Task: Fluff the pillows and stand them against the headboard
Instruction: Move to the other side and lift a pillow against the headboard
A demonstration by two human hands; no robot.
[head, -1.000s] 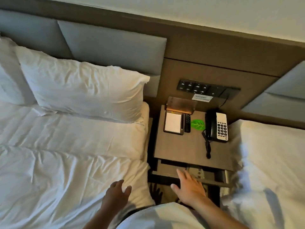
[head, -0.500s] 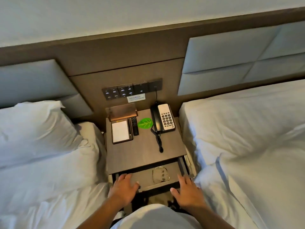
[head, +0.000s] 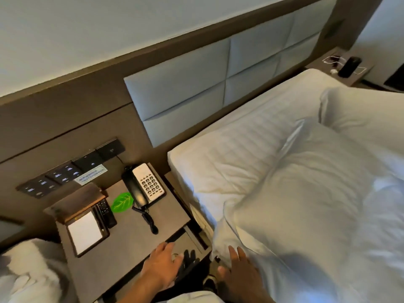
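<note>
On the right-hand bed, a big white pillow [head: 306, 193] lies flat, its near corner hanging over the mattress edge. Behind it a second white pillow [head: 360, 110] also lies away from the headboard. The padded grey headboard [head: 207, 79] has nothing leaning on it, and bare striped sheet [head: 229, 149] shows in front of it. My right hand [head: 238, 274] is open, fingers spread, at the near pillow's corner; whether it touches the fabric is unclear. My left hand [head: 161, 267] is open over the front edge of the nightstand [head: 131, 237].
The nightstand between the two beds carries a phone [head: 146, 184] with a coiled cord, a notepad [head: 85, 232], remotes and a green leaf card; its drawer stands pulled out. White bedding of the left bed [head: 26, 272] fills the bottom left. A far side table [head: 349, 66] holds a dark cylinder and cable.
My view has swung from the left bed across the nightstand to the right bed. Both hands moved right; the right hand went from the drawer front to the pillow's corner.
</note>
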